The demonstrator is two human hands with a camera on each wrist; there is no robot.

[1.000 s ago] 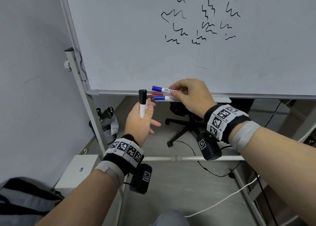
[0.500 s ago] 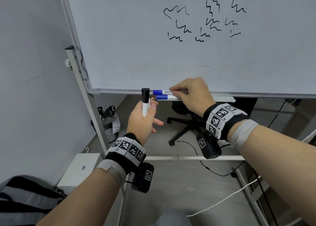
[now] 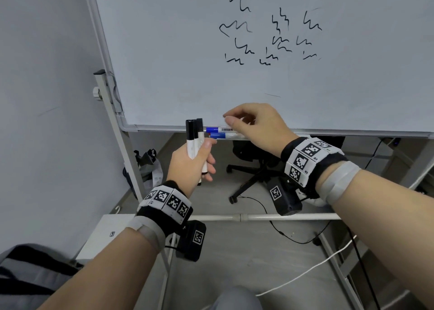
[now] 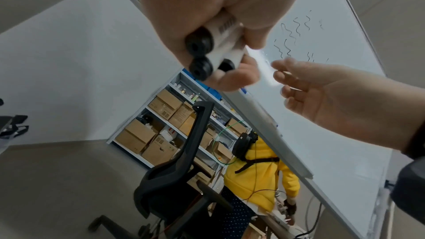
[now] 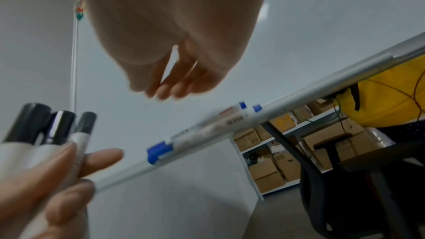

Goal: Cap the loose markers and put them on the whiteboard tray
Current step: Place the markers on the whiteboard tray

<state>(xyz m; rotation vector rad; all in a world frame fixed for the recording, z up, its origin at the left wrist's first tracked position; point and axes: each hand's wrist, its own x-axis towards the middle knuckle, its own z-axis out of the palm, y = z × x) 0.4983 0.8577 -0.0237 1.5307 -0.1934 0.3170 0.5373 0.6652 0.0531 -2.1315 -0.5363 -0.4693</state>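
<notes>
Left hand (image 3: 191, 161) grips black-capped markers (image 3: 193, 140) — blue markers (image 3: 222, 132) lie under empty right hand (image 3: 257, 124)

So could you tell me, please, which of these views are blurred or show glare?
Head view: sharp. Left wrist view: glare patch on the glossy whiteboard, right hand slightly smeared. Right wrist view: softest, blue-capped white markers and right hand's fingertips blurred.

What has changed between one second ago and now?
The right hand let go of the blue-capped marker, laid on the whiteboard tray beside another, and lifted away empty. The left hand still grips the black-capped markers upright.
</notes>
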